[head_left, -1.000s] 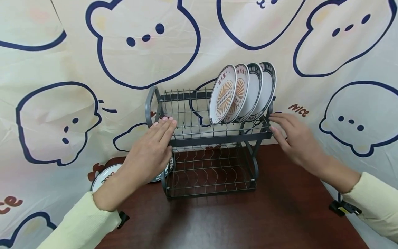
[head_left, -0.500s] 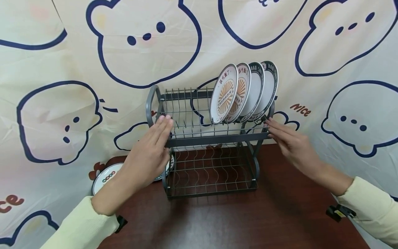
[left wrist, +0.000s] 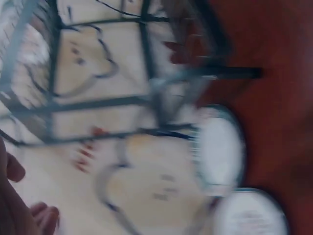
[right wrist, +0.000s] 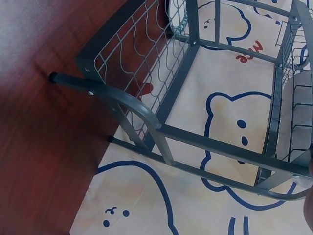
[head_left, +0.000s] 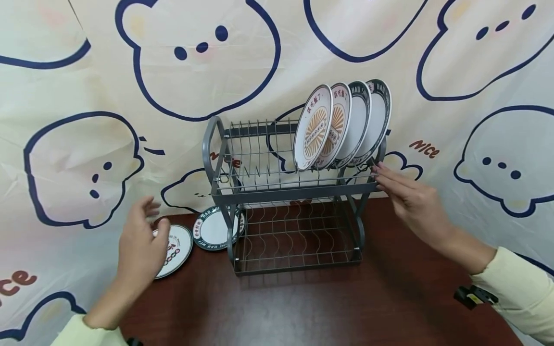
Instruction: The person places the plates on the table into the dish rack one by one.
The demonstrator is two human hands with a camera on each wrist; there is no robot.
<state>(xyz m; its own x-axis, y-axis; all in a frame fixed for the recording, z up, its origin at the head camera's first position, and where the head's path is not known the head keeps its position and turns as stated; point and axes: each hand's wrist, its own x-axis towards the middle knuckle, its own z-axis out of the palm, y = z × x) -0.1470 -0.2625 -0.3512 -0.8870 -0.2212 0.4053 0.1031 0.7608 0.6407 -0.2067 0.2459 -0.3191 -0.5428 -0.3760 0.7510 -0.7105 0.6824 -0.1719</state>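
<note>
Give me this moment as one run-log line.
left hand: empty, apart from rack | right hand: at rack's right end | upper tier: four plates on edge | table: two plates at rack's left end

Right sleeve [head_left: 521,286] pale yellow-green; just below it, a black device [head_left: 465,296] with yellow mark [head_left: 474,298]; well left of that sleeve, a matching left sleeve [head_left: 88,332].

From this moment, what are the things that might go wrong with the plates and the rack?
The dish rack carries four plates tilted at its right end, so a bump there might knock several loose together.

The green-rimmed plate on the table shows partly behind the rack's left side, so lifting it could catch the frame.
</note>
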